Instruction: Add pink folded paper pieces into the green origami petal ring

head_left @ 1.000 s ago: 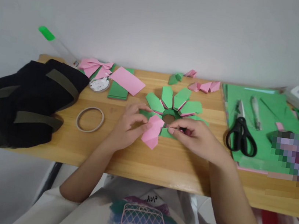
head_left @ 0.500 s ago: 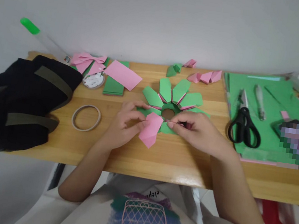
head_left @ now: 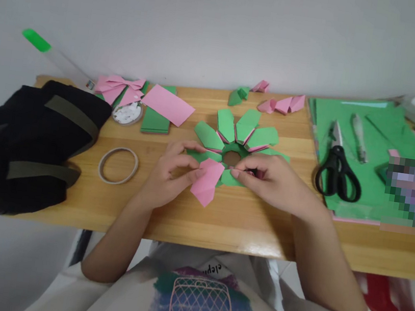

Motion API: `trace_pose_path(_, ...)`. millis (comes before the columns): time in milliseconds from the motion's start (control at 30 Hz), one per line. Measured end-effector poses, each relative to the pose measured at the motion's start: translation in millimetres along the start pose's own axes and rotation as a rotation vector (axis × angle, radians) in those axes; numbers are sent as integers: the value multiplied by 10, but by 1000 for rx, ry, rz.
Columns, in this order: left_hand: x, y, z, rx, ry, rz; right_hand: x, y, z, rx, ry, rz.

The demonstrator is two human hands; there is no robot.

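Observation:
A ring of folded green and pink paper petals (head_left: 247,124) lies mid-table with a round hole at its centre. My left hand (head_left: 176,169) pinches a pink folded paper piece (head_left: 207,181) at the ring's near left side, thumb on its left edge. Across from it, my right hand (head_left: 264,176) has thumb and forefinger closed on the near edge of the ring, by a green petal (head_left: 230,178). Its other fingers are curled and partly hidden. Whether the pink piece is joined to the ring I cannot tell.
To the left are a tape roll (head_left: 118,165), a black bag (head_left: 30,151), a pink paper bow (head_left: 120,86) and a pink paper rectangle (head_left: 169,105). Folded paper bits (head_left: 283,104) lie at the back. Black-handled scissors (head_left: 338,174) and a cutter (head_left: 359,138) rest on green sheets (head_left: 375,197) at right.
The whole view has shifted slightly. Both hands keep the same pinch, and the pink piece has tilted only a little.

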State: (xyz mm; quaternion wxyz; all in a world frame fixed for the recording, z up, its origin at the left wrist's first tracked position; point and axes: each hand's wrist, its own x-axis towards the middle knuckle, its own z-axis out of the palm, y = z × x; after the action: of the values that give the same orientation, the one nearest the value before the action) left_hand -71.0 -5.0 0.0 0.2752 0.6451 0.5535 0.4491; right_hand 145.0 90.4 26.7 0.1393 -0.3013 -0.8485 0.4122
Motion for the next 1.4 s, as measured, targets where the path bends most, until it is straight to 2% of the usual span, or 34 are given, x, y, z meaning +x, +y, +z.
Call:
trace_pose_path(667, -4, -5, 19, 10, -6, -25, 2, -19, -5, -3, -3, -1)
trace_pose_path(1233, -9, 56, 72, 129, 27, 8, -2, -6, 0, 1, -3, -19)
trace_pose_path(1400, -7, 60, 106, 158, 39, 71, -3, -50, 2, 11, 10, -1)
